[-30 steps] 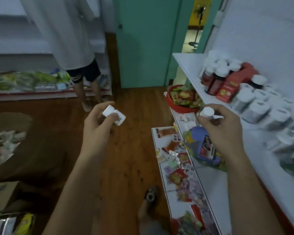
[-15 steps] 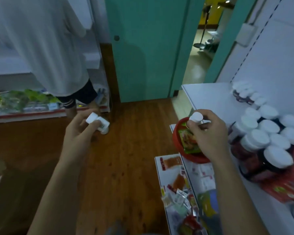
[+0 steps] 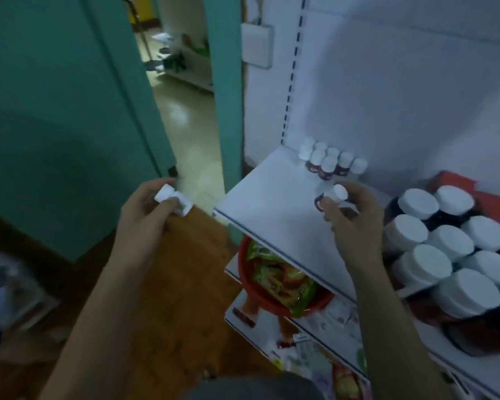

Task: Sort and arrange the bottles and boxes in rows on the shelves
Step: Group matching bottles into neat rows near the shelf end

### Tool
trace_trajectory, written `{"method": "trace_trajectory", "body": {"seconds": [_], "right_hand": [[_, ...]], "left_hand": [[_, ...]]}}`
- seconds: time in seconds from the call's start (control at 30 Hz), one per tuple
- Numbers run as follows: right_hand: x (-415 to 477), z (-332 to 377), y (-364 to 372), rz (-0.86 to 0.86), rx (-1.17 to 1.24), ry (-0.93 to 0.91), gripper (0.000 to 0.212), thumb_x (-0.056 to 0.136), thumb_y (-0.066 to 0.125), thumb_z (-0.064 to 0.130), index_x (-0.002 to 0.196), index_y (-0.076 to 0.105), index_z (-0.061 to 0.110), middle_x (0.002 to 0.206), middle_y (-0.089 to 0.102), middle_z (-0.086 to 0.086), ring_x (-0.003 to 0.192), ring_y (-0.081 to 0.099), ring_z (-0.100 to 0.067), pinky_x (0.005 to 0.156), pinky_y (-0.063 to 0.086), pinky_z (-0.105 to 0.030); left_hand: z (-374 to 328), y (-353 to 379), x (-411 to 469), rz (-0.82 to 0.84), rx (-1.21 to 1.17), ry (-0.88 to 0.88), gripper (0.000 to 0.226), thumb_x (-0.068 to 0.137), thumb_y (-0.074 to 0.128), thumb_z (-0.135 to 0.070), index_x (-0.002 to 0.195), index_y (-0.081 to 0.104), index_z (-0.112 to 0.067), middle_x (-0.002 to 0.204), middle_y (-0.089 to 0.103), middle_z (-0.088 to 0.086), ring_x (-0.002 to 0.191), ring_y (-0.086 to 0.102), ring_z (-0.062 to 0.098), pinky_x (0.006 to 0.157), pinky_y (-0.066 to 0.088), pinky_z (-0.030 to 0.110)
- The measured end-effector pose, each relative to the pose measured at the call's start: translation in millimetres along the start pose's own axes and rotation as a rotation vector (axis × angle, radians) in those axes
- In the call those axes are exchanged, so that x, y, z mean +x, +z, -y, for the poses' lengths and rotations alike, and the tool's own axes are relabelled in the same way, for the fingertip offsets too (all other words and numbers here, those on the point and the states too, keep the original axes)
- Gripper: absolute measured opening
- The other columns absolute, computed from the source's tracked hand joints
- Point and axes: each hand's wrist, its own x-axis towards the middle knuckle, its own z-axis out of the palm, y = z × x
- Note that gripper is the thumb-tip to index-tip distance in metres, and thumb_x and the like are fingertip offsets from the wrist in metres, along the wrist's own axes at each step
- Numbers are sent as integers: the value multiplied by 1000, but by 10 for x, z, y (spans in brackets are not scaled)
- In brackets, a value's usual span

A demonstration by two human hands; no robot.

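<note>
My right hand [image 3: 350, 217] grips a small dark bottle with a white cap [image 3: 334, 194] just above the white shelf [image 3: 266, 209], tilted, a little in front of a cluster of several like small bottles [image 3: 326, 161] at the shelf's back left corner. My left hand [image 3: 145, 210] holds small white bottles [image 3: 172, 199] over the wooden floor, left of the shelf's corner. Several larger dark bottles with white caps [image 3: 451, 243] stand packed in rows on the shelf's right side.
A red bowl of green and red packets [image 3: 277, 281] sits on the lower shelf, with sachets [image 3: 324, 368] on a shelf below. A teal door [image 3: 70, 111] stands ajar at left. A red box [image 3: 459, 180] lies behind the large bottles.
My view has swung right and up toward the shelf. My right hand has carried its bottle from over the red bowl to above the shelf near the small bottles. My left hand keeps its hold.
</note>
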Motion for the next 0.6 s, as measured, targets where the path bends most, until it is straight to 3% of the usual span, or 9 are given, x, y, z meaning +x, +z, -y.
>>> {"method": "trace_trajectory", "body": {"seconds": [0.13,0.33,0.47,0.6], "right_hand": [[-1,-43,103,-143,-70,75,19,93,71,19,105,62,31,100,66,9,75,63,-20,60,50,-26],[190,-176,147,-207,-188,95,22,95,68,12,113,62,23,92,65,15,81,63,-14,65,52,-26],[627,-342,216,-302,-324,57,24,93,67,13,113,65,25,111,61,-5,79,59,-3,76,52,-27],[948,-466,350,-341,-384,125,38,91,65,8,125,61,24,118,58,-6,90,63,-18,83,50,-23]], "left_hand": [[-18,520,617,250,3,4,28,95,64,-13,113,71,-33,107,71,2,88,67,19,74,54,38],[113,1263,976,545,52,-2,31,94,66,-13,112,70,-39,110,69,-3,91,69,15,72,55,34],[46,1616,1135,576,54,27,35,94,66,-11,119,65,-35,113,66,-10,86,65,6,72,53,27],[137,1794,1195,588,63,39,36,90,72,-10,122,63,-25,111,67,-5,79,64,-6,62,49,12]]}}
